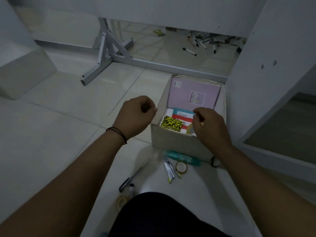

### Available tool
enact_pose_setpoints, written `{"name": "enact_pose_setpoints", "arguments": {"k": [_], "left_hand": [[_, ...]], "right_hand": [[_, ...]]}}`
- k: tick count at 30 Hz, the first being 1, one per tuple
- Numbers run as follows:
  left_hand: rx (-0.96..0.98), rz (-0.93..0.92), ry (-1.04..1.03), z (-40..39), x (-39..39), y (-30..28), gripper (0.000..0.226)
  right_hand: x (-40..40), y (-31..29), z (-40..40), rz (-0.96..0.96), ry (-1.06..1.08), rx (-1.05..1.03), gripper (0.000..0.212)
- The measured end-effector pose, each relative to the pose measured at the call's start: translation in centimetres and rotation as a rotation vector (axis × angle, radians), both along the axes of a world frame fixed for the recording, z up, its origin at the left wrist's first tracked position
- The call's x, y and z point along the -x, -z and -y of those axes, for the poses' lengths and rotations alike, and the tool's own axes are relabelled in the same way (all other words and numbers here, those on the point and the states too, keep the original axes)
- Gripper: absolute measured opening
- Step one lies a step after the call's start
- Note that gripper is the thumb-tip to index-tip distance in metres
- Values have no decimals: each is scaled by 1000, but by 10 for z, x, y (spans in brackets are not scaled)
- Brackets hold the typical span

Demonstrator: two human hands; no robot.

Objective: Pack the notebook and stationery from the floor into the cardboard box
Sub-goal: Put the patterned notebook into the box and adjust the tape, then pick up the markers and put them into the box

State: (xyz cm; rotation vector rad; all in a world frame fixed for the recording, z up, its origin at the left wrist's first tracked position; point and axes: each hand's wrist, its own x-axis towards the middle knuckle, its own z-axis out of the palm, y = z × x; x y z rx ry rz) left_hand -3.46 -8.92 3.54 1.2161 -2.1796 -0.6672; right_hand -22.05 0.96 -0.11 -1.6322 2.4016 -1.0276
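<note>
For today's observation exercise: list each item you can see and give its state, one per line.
Cardboard box: open, partly filled.
Lilac notebook: inside box, leaning on far wall.
Teal tube: on floor, unpacked.
Clear tape roll: on floor.
Left hand: curled, empty.
Right hand: curled over box.

Dim, bluish, low-contrast light; no strong shadows. Faint glare sits on the glossy white floor tiles (106, 82) beyond the left hand (135, 115). Motion blur softens everything; straight edges bow outward.
</note>
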Motion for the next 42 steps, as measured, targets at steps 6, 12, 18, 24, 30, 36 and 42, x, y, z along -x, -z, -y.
{"name": "enact_pose_setpoints", "arguments": {"k": [6, 12, 18, 24, 30, 36, 42], "left_hand": [[-167, 19, -104, -37, -79, 13, 14], [-326, 99, -187, -66, -142, 61, 10], [-425, 172, -289, -80, -152, 121, 17], [-312, 275, -578, -80, -193, 141, 28], [-478, 596, -635, -96, -227, 156, 23], [-320, 423, -513, -85, -211, 162, 14], [-254, 55, -411, -68, -184, 139, 7]], "right_hand": [[-44, -13, -30, -38, -115, -50, 18], [-78, 2, -48, 42, -224, -221, 15], [-90, 26, -50, 53, -285, -344, 13], [-88, 41, -40, 14, -324, -392, 10], [-106, 58, -12, -48, -463, -554, 26], [-119, 73, 18, -208, -680, -702, 34], [-132, 102, 32, -420, -823, -763, 41]]}}
